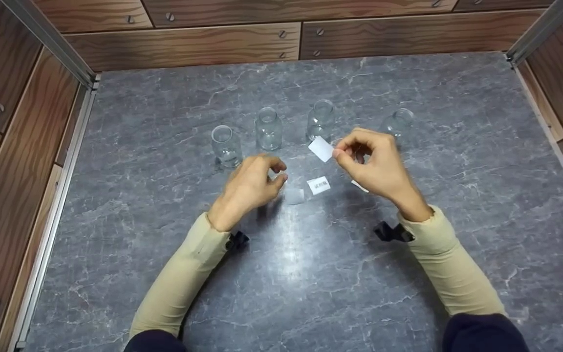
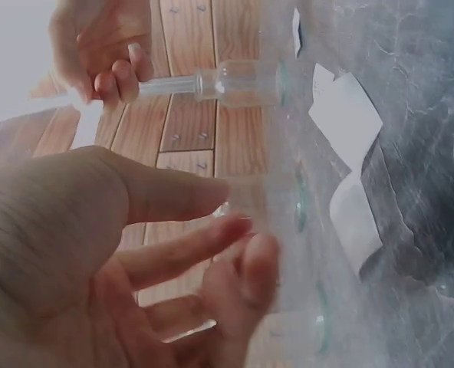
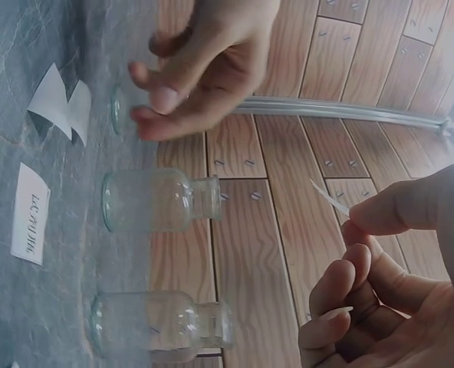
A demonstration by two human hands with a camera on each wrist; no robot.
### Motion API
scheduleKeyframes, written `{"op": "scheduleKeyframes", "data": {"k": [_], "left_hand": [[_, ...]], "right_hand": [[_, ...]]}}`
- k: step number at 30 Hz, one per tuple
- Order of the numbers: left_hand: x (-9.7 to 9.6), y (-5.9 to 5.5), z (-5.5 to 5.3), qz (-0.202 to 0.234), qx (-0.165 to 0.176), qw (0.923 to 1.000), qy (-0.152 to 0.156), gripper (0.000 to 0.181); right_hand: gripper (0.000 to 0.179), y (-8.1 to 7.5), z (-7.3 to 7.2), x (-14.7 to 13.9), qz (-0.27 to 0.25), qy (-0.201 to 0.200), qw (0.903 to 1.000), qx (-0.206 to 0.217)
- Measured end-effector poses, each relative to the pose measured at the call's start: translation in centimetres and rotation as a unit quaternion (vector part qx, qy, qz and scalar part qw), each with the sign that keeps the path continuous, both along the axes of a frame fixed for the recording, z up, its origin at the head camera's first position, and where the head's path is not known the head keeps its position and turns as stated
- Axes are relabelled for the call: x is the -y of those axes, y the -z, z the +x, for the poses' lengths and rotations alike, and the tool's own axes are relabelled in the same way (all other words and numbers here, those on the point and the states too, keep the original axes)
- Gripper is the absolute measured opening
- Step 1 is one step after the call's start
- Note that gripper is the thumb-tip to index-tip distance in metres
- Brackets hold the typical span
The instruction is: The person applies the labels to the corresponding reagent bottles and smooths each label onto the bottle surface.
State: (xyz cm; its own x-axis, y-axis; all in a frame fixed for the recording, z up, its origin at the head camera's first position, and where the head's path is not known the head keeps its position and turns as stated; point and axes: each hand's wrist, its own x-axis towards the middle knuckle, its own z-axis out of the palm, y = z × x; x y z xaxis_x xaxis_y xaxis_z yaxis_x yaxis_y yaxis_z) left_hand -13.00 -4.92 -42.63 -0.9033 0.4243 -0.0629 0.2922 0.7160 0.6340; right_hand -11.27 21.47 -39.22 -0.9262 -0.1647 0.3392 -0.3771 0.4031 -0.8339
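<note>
My right hand (image 1: 377, 164) pinches a small white label (image 1: 320, 149) between thumb and forefinger, above the table. In the right wrist view this label (image 3: 328, 198) shows nearly edge-on. My left hand (image 1: 252, 186) hovers to the left with fingers loosely bent and nothing between them. Beside its fingertips lies a curled piece of white paper (image 1: 294, 196) on the table. A white label with printed black characters (image 1: 318, 186) lies between the hands. Another white piece (image 1: 359, 186) shows under the right hand, mostly hidden by it.
Several clear glass bottles stand in a loose row behind the hands: a left one (image 1: 227, 146), two middle ones (image 1: 268, 129) (image 1: 320, 120) and a right one (image 1: 400, 122), partly covered by the right hand. Wood-patterned panels (image 1: 188, 46) border the grey marbled table (image 1: 286, 293).
</note>
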Motion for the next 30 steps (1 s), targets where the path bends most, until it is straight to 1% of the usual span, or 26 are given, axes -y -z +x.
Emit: {"op": "scheduleKeyframes", "data": {"k": [2,5,9,12,14,17,20,25,30], "left_hand": [[-0.2,-0.1,0.3,0.009,-0.049,0.9988,0.003,0.025],[-0.6,-0.3,0.8,0.029,-0.118,0.9926,0.007,0.023],[-1.1,-0.5,1.4,0.049,-0.197,0.979,0.016,0.019],[-1.4,-0.5,1.7,0.062,-0.241,0.9681,0.028,0.018],[-1.6,-0.5,1.9,0.066,-0.266,0.9611,0.034,0.018],[-1.9,-0.4,2.2,0.067,-0.298,0.9515,0.034,0.017],[-2.1,-0.5,2.6,0.07,-0.32,0.9443,0.032,0.016],[-2.4,-0.5,3.0,0.064,-0.337,0.9388,0.034,0.017],[-2.5,-0.3,2.9,0.058,-0.349,0.9347,0.032,0.019]], "right_hand": [[0.013,0.1,-0.1,0.0,-0.007,0.0,0.9998,0.016],[0.012,0.4,-0.4,0.0,-0.023,0.0,0.9988,0.043],[0.009,1.0,-0.8,0.1,-0.052,-0.006,0.9959,0.073],[0.008,1.4,-0.9,0.4,-0.079,-0.014,0.9924,0.093],[0.011,1.7,-1.0,0.6,-0.097,-0.018,0.9894,0.106],[0.017,2.1,-1.0,1.0,-0.119,-0.024,0.9853,0.12],[0.019,2.3,-0.9,1.4,-0.128,-0.033,0.983,0.127],[0.017,2.6,-0.6,1.9,-0.129,-0.042,0.982,0.132],[0.018,2.5,-0.3,2.3,-0.127,-0.051,0.981,0.137]]}}
